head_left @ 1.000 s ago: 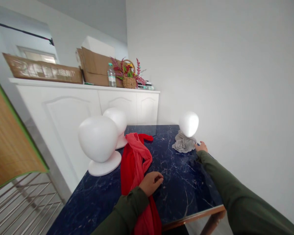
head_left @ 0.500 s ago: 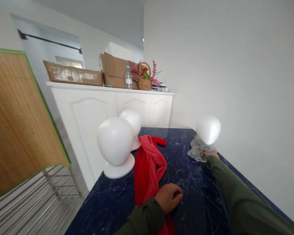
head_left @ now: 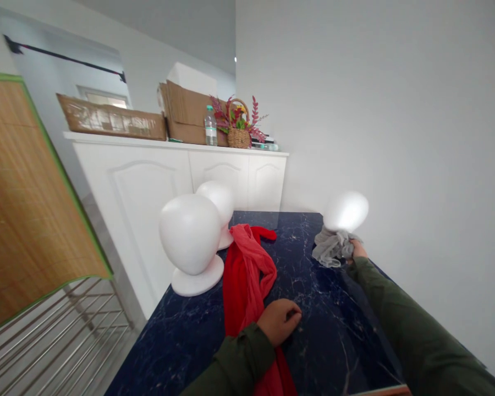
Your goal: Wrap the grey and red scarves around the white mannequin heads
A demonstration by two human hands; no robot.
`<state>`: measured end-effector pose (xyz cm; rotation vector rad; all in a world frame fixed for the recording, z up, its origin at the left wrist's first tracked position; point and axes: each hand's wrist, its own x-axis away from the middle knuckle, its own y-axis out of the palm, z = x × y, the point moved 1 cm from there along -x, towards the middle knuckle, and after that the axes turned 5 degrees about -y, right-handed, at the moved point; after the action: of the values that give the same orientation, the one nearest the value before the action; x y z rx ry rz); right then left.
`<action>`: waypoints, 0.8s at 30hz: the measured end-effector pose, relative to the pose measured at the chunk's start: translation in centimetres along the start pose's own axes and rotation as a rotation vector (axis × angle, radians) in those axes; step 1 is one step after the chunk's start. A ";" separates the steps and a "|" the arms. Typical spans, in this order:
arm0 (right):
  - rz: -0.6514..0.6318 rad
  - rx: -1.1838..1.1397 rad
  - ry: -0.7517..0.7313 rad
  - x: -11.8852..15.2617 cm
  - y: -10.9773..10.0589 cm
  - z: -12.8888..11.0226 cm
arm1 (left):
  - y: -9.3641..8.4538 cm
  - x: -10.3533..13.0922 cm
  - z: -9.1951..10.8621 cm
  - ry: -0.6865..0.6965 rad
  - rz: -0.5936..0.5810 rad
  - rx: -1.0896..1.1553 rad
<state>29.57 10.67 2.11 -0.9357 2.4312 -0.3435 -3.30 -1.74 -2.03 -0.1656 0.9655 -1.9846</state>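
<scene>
At the right side of the dark blue table, my right hand (head_left: pixel 358 248) is closed on a bunched grey scarf (head_left: pixel 332 247) of thin, crinkled cloth. Just above and behind it, a white mannequin head (head_left: pixel 346 211) leans to one side, its base hidden by the grey cloth. My left hand (head_left: pixel 281 320) lies over the red scarf (head_left: pixel 247 275), fingers loosely curled with nothing visible in them. That red scarf stretches lengthwise along the table. To its left stands another white mannequin head (head_left: pixel 190 235) on a round base, with a third head (head_left: pixel 218 201) partly behind it.
Beneath everything is a blue marbled table (head_left: pixel 313 308). A white cabinet (head_left: pixel 148 192) behind carries cardboard boxes (head_left: pixel 115 118), a water bottle (head_left: pixel 210 126) and a flower basket (head_left: pixel 239 136). A metal rack (head_left: pixel 66 324) with a bamboo mat (head_left: pixel 33 203) stands left. A wall rises on the right.
My right hand has pulled the grey scarf up into a tighter bunch, and the right mannequin head has tilted. The view has shifted slightly; my left hand stays over the red scarf.
</scene>
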 end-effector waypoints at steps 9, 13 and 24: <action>-0.209 -0.893 0.174 8.1 -5.5 -2.0 | 0.1 -0.1 -0.4 -0.010 0.065 0.046; -0.299 -0.992 0.263 13.1 -8.8 -1.9 | 0.1 0.2 -0.3 0.021 0.108 0.086; -0.570 -0.505 -0.114 20.4 -13.0 1.3 | -0.5 1.6 0.9 0.386 0.375 -0.184</action>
<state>24.48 -12.78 -1.30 -1.8160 2.1380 0.1478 -4.15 -3.37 -1.43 0.2900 1.3192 -1.6072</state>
